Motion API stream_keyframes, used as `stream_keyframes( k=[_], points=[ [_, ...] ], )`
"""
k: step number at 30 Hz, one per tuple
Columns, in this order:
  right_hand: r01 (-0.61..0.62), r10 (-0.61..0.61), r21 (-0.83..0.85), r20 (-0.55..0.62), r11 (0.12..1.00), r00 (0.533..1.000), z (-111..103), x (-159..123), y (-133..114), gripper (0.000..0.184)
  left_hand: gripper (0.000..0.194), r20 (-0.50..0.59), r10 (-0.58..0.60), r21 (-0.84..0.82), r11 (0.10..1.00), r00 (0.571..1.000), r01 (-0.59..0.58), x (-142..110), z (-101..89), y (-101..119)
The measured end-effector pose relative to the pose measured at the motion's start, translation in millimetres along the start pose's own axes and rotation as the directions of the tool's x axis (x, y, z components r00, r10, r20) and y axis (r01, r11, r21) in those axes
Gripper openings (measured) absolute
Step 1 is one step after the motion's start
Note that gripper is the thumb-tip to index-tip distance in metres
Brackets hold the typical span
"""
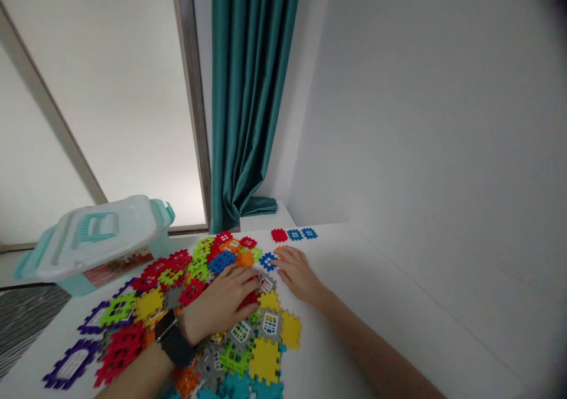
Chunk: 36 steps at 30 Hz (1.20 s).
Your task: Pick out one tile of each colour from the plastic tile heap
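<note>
A large heap of interlocking plastic waffle-block tiles (199, 322) in many colours lies on the white table (376, 304), some joined and some loose. My left hand (219, 301), with a black wristwatch (173, 339), rests on the heap, its fingers over a red tile (249, 298). My right hand (296, 274) is at the heap's far edge, its fingertips closed on an orange tile (279, 253). Just beside those fingers lies a blue tile (268, 261). Part of the orange tile is hidden by my fingers.
A lidded teal-and-white plastic storage box (95, 239) stands at the table's left. A short row of one red tile (279, 235) and two blue tiles (302, 234) lies at the far edge. White walls, a teal curtain (248, 92) and a window (110, 92) stand behind.
</note>
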State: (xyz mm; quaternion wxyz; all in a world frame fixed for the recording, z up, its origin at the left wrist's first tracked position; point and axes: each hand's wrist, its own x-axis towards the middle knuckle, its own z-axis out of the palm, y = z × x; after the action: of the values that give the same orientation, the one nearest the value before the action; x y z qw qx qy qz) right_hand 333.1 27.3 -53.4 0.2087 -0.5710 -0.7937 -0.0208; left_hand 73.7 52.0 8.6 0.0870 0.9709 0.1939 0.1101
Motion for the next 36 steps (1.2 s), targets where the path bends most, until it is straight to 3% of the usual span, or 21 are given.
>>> stream_keyframes(
  k=[7, 17, 25, 36],
  points=[
    [0.047, -0.047, 0.020, 0.010, 0.999, 0.999, 9.0, 13.3, 1.0, 0.021, 0.027, -0.036, -0.017, 0.019, 1.000, 0.999, 0.018, 2.1, -2.3, -2.9],
    [0.111, -0.112, 0.050, 0.030, 0.993, 0.993, 9.5, 17.7, 1.9, 0.020, 0.022, -0.091, -0.019, -0.005, 1.000, 0.996, 0.018, 5.4, -4.6, -9.3],
    [-0.014, 0.013, 0.012, 0.066, 1.000, 0.998, 2.0, 13.9, 11.2, 0.047, 0.024, -0.082, -0.029, -0.008, 1.000, 0.996, 0.029, 6.6, -8.4, -15.0],
    [-0.005, 0.001, 0.056, 0.068, 0.998, 0.998, 2.1, 12.3, 16.8, 0.043, 0.027, -0.099, -0.033, -0.005, 0.999, 0.994, 0.033, 6.7, -5.1, -17.0]
  ],
)
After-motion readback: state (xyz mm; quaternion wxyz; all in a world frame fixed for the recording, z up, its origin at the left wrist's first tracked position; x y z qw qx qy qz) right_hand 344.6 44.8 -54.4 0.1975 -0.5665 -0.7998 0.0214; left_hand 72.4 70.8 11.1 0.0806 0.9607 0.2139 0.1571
